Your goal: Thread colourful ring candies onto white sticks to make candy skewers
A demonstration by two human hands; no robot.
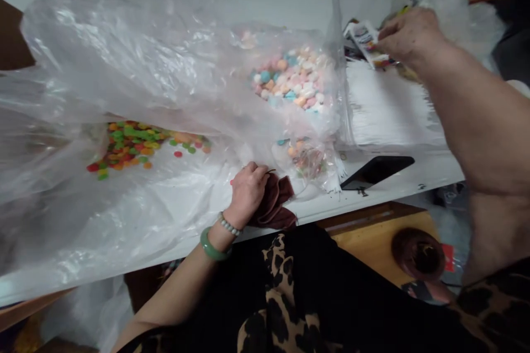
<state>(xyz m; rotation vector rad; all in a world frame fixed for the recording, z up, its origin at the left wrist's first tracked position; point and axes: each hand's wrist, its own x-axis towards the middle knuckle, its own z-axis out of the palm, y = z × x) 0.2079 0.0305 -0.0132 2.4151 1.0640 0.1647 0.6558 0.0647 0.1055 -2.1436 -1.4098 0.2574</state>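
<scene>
My left hand, with a green bangle and a beaded bracelet at the wrist, is closed on a folded brown cloth at the table's front edge. A thin dark strand sticks out by its fingertips. At the upper right my right hand pinches a small printed packet, white with coloured marks. It is over a clear plastic box holding a dense stack of white paper strips or sticks. More printed packets seem to lie under that hand, partly hidden.
Large clear plastic bags cover the left of the white table, with red, green and orange candies and pastel candies in them. A small clear bag and a tilted black phone are near the front edge. Below stands a dark round pot.
</scene>
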